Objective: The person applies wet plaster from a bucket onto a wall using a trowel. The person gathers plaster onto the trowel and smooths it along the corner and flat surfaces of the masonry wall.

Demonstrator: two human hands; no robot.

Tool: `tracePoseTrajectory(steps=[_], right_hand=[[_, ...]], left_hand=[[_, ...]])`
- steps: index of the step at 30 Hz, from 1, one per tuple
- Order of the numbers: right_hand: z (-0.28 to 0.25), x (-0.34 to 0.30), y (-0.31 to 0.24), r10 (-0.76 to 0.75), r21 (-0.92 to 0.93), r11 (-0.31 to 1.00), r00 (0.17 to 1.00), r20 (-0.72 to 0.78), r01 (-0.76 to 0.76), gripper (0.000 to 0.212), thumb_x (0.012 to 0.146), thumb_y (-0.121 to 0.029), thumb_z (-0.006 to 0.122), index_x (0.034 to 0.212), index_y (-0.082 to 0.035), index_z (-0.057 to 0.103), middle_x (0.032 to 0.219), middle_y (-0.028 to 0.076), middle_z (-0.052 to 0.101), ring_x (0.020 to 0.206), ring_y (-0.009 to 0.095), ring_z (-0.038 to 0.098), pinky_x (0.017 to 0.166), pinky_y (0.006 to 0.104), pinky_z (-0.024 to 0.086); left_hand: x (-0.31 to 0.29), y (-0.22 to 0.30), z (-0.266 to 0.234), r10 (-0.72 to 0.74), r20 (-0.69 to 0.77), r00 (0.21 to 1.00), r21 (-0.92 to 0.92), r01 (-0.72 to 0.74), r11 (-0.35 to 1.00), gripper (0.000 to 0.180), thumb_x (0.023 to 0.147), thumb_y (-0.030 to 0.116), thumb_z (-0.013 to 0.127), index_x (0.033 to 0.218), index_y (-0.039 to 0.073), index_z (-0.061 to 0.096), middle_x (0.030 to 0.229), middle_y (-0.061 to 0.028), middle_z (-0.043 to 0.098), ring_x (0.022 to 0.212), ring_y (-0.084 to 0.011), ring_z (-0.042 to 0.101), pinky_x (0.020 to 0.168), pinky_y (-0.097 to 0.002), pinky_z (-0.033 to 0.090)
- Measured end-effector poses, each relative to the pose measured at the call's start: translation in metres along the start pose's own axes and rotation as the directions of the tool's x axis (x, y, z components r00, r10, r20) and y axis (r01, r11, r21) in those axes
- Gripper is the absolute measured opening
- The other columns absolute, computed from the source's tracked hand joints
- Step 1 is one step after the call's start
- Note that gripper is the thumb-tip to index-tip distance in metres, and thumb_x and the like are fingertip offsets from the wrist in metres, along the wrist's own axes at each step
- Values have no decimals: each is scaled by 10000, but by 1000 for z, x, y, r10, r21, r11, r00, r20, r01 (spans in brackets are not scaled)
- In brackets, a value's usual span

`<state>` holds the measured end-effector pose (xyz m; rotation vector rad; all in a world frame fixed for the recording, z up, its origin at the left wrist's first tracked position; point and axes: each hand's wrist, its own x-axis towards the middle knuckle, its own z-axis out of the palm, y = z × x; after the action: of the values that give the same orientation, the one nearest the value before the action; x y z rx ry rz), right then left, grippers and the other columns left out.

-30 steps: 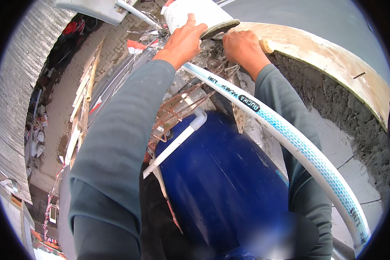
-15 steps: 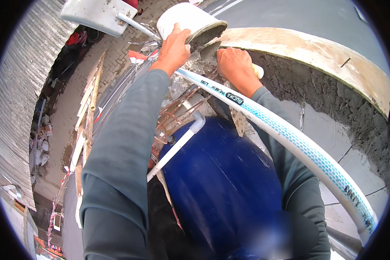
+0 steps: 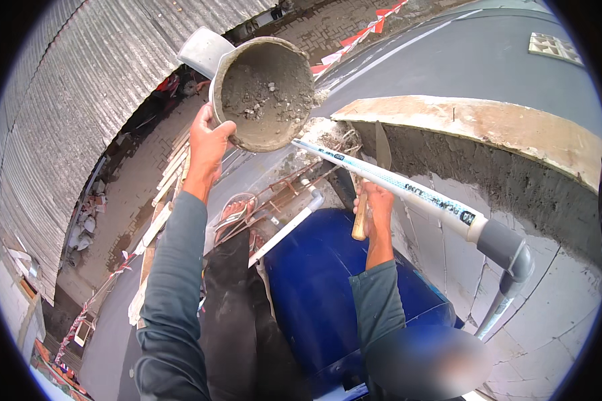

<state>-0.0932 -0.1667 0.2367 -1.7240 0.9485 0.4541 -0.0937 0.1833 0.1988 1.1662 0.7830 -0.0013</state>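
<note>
My left hand [image 3: 209,150] grips the rim of a white, mortar-smeared bucket [image 3: 267,40], thumb over the edge. The bucket's mouth faces me, showing grey mortar [image 3: 266,110] with small lumps inside. My right hand [image 3: 379,200] is closed round the wooden handle of a trowel [image 3: 382,148]. Its blade points up and away, beside a band of wet mortar [image 3: 441,154] behind a wooden form board [image 3: 475,113]. A white pipe [image 3: 408,187] with blue print crosses between the bucket and my right hand; the trowel passes by it.
Below my arms lies a blue drum [image 3: 341,281] with a thin white pipe [image 3: 284,230] over it. A grey elbow [image 3: 505,247] ends the printed pipe beside a light block wall [image 3: 515,304]. Corrugated roofing [image 3: 93,87] and a paved alley [image 3: 130,190] lie far below, left. Feet stand near rebar [image 3: 274,207].
The bucket has swung left from its tipped position at the board's end, and its mouth now faces me. My right hand has drawn back nearer with the trowel. The whole view has shifted.
</note>
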Motion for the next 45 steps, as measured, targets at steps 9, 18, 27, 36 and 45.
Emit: tracePoseTrajectory(steps=[9,18,27,36,45], right_hand=[[-100,-212,-22,310,-458,872,917,252,-169,288,985,-282,620,891,-10,597,749,67,620,563,143,600,476,306,501],[-216,-391,-105,-43,-370,856,763,645,362,290,949,-298,644,867,-22,612,691,51,608,573,133,609,525,308,482],[-316,-427,-26,-531,42,847,847,8,530,334,806,-138,861,935,-35,570,1004,68,681,836,102,613,734,289,526],[-396,-499,42,-345,355,811,870,-352,465,346,732,16,792,923,-54,513,930,42,647,811,89,565,703,277,491],[-379,-520,88,-214,349,793,764,-609,500,273,714,14,739,891,-47,539,812,10,632,727,67,538,642,266,468]], left_hand=[[-241,121,-103,-25,-230,973,-150,-11,989,437,769,-92,538,1184,40,570,1043,-74,678,825,-164,676,650,-331,591],[-404,201,-32,15,-57,998,136,-7,991,455,749,-72,537,1196,8,571,1066,-86,666,884,-177,685,718,-328,621],[-496,270,49,-228,411,882,399,50,915,446,697,-12,579,1141,7,612,984,-36,654,797,-98,629,629,-222,525],[-521,236,172,-421,708,568,632,-244,735,447,791,75,701,1213,24,564,1020,-53,672,874,-131,652,760,-258,546],[-611,146,244,-205,965,-162,-156,-987,44,206,842,98,719,1045,89,682,926,-97,707,760,-303,701,657,-421,534]])
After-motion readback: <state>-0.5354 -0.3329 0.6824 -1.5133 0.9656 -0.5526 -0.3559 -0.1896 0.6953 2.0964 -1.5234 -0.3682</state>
